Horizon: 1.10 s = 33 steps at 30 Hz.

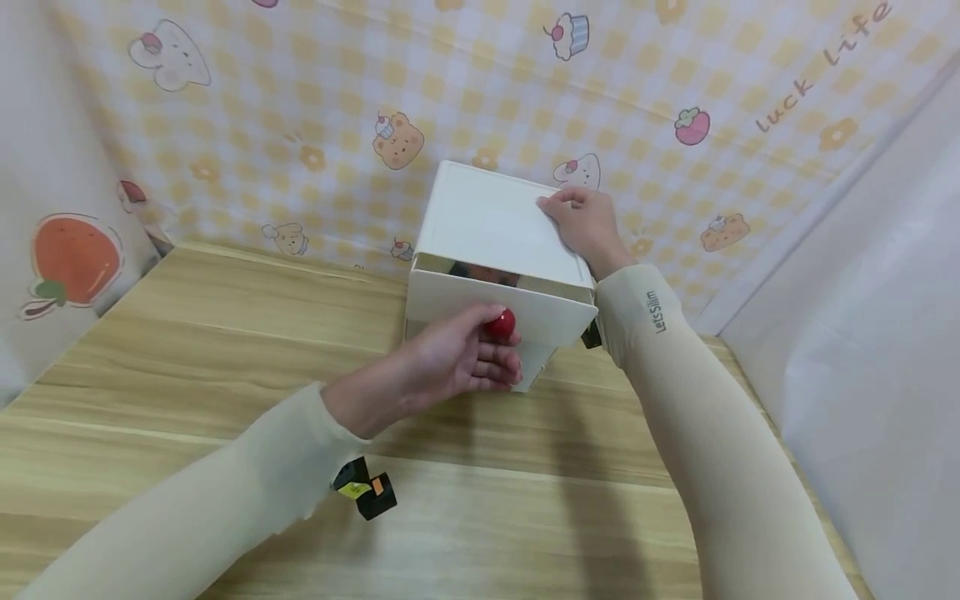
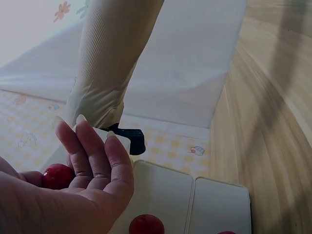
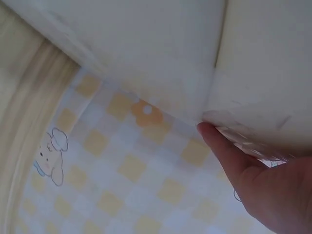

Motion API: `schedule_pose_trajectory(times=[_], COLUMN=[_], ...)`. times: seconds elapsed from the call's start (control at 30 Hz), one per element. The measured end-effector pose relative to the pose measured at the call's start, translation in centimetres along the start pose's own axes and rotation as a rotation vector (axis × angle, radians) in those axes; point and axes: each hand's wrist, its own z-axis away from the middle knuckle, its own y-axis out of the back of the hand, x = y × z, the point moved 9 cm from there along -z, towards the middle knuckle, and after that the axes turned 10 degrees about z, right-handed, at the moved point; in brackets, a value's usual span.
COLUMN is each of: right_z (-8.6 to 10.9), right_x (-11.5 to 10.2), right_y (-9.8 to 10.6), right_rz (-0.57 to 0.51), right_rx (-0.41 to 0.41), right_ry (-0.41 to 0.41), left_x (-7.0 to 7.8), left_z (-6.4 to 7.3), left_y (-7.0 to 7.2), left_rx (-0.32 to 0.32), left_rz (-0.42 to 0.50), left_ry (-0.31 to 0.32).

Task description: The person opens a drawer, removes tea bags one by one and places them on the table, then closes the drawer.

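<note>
A white drawer cabinet (image 1: 502, 217) stands against the patterned cloth. Its top drawer (image 1: 450, 292) is pulled out a little, and something dark and reddish-brown shows in the gap. My left hand (image 1: 457, 358) pinches the red knob (image 1: 501, 323) on that drawer between thumb and index finger; its other fingers are bent below. In the left wrist view, lower drawers (image 2: 163, 190) carry more red knobs (image 2: 146, 224). My right hand (image 1: 588, 225) holds the cabinet's rear right corner with bent fingers. In the right wrist view, one fingertip (image 3: 205, 130) touches the cabinet's edge.
The wood-grain table (image 1: 225, 350) lies under the cabinet. Behind it hangs a yellow checked cloth (image 1: 337, 108) with cartoon prints. White sheets bound the right side (image 1: 862, 275) and the left side (image 1: 45, 150). Small black devices (image 1: 367, 492) sit at the wrists.
</note>
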Motion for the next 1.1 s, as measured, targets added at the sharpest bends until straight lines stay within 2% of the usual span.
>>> schedule_pose_trajectory(times=[0.2,0.7,1.1], right_z=[-0.4,-0.4,-0.4], right_x=[-0.1,-0.1,-0.4], right_y=[0.1,-0.2,-0.2], right_rz=[0.078,0.101,0.165], right_rx=[0.017,-0.053,-0.051], right_ry=[0.02,0.01,0.017], left_x=[-0.4,-1.3,-3.0], left_z=[0.9,2.6,4.8], left_y=[-0.4,-1.3,-2.2], left_rx=[-0.024,-0.053,-0.072], left_rz=[-0.016,-0.058,-0.034], left_ry=[0.005,0.007,0.044])
